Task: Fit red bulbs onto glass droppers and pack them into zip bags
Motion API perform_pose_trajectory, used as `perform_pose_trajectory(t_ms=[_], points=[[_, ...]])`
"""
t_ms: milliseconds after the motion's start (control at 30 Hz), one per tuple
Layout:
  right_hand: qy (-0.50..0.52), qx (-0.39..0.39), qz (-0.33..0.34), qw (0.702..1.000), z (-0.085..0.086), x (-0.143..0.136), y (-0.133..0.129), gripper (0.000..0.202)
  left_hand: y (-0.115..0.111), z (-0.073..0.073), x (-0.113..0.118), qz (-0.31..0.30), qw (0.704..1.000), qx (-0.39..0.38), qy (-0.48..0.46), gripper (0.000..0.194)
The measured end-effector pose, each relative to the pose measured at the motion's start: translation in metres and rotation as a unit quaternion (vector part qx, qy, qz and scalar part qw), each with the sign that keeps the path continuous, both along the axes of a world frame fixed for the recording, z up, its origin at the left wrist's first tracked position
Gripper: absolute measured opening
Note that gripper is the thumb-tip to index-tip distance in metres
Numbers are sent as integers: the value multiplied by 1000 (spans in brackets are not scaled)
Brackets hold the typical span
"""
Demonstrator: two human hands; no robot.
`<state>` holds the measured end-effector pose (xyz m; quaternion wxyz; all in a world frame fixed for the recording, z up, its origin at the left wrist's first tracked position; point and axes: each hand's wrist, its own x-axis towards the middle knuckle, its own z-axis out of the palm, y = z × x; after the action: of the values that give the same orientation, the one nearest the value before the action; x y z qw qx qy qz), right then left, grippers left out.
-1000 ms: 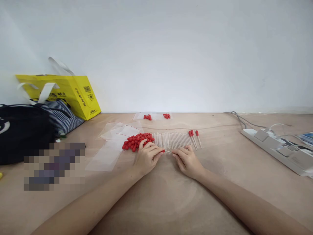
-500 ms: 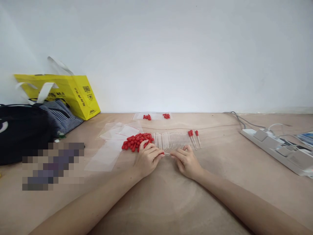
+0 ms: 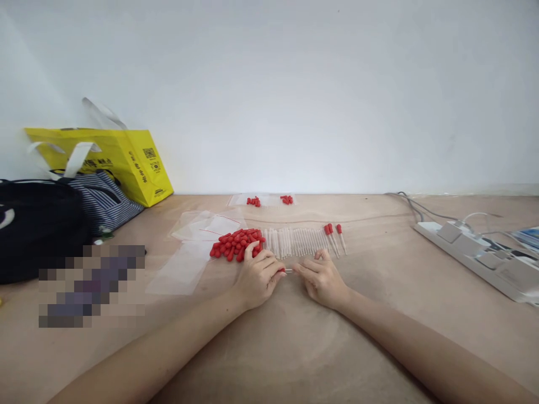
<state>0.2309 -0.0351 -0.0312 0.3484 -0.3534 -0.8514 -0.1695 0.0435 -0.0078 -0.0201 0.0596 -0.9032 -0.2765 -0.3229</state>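
Observation:
Between the fingers of my left hand [image 3: 260, 279] is a red rubber dropper bulb [image 3: 282, 270], mostly covered by the fingertips. My right hand [image 3: 320, 279] pinches a clear glass dropper tube [image 3: 288, 271], whose end meets the bulb; the rest of the tube is hidden by the fingers. A pile of red rubber bulbs [image 3: 236, 244] lies just beyond my left hand. Past both hands runs a row of clear glass tubes [image 3: 295, 242] laid side by side. Several droppers with red bulbs fitted [image 3: 339, 238] rest at the row's right end.
Clear plastic bags [image 3: 179, 269] lie left of the pile. Further back, another bag [image 3: 269, 200] has small red bulbs on it. A yellow bag [image 3: 138, 168], a striped bag [image 3: 105, 202] and a black bag [image 3: 37, 230] stand left. A white power strip [image 3: 475, 261] with plugs sits right.
Both hands have shifted slightly, the left one a little toward the right and nearer me. The tube between them now lies level, and less of it shows.

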Motion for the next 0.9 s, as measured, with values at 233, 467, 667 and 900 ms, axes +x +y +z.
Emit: perform_pose_trajectory(t_ms=[233,467,667,900], points=[[0,-21,1,1000,-2,-2,2,27,1,0,1,-1,1000,3,3,19],[0,-36,21,999,-3,-2,5,29,2,-1,0,-17,1000,-15,10,20],[-1,-40,45,998,-1,4,5,25,3,2,-4,-30,999,-31,-3,13],[15,-67,30,997,0,9,3,22,5,7,-11,-4,999,-40,-11,13]])
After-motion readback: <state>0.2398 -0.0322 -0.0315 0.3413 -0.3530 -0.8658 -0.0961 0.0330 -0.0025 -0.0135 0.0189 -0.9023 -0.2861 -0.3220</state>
